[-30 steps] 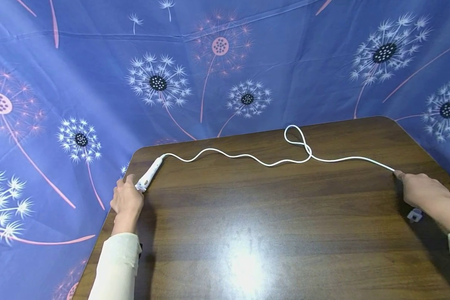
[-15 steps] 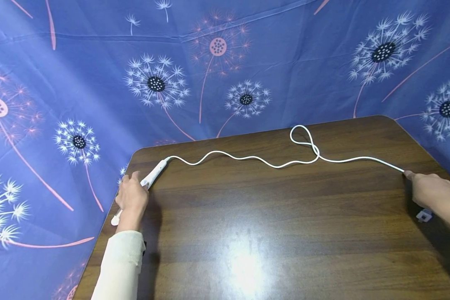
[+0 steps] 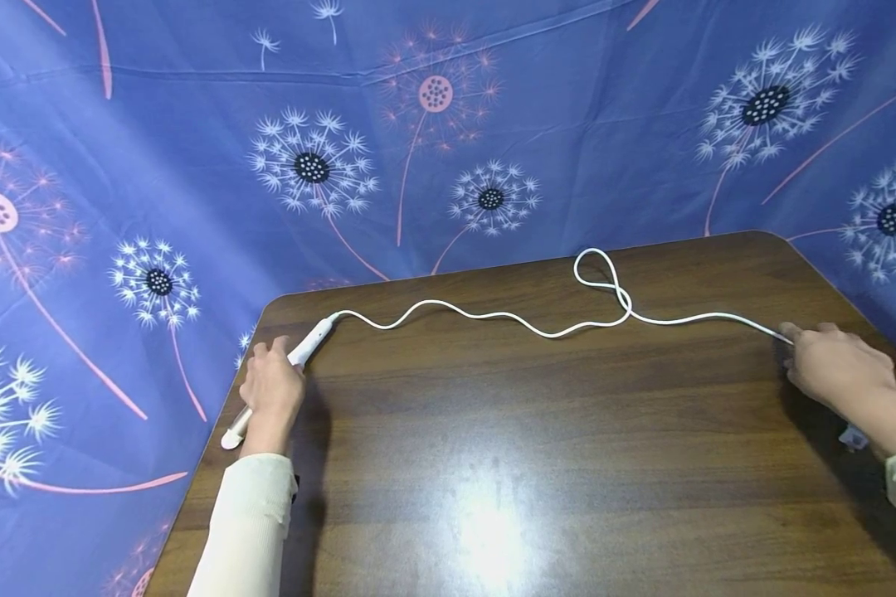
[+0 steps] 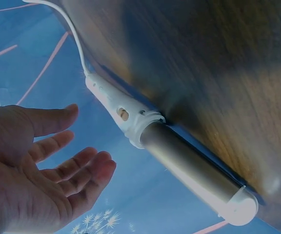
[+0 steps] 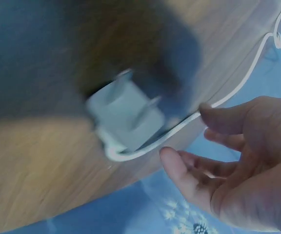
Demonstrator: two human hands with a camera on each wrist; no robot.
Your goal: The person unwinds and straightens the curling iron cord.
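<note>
A white curling iron (image 3: pixel 312 342) with a bronze barrel (image 4: pixel 194 168) lies slanted along the table's left edge. Over it in the head view is my left hand (image 3: pixel 275 383); the left wrist view shows the fingers spread and loosely bent, apart from the handle. From the iron, a white cord (image 3: pixel 478 315) runs in waves to the right, with one crossed loop near the back edge. At the right, my right hand (image 3: pixel 840 369) is beside the cord, thumb tip right at it and fingers loose. The two-pin plug (image 5: pixel 126 114) rests on the table, partly hidden by the forearm in the head view.
The brown wooden table (image 3: pixel 538 431) has rounded back corners and a bright glare patch toward the front. A blue cloth (image 3: pixel 388 166) printed with dandelions hangs behind it and along the left side.
The iron has shifted slightly right, and my left hand has moved right off its barrel end. My right hand has loosened from the cord and turned, its forearm now covering more of the plug.
</note>
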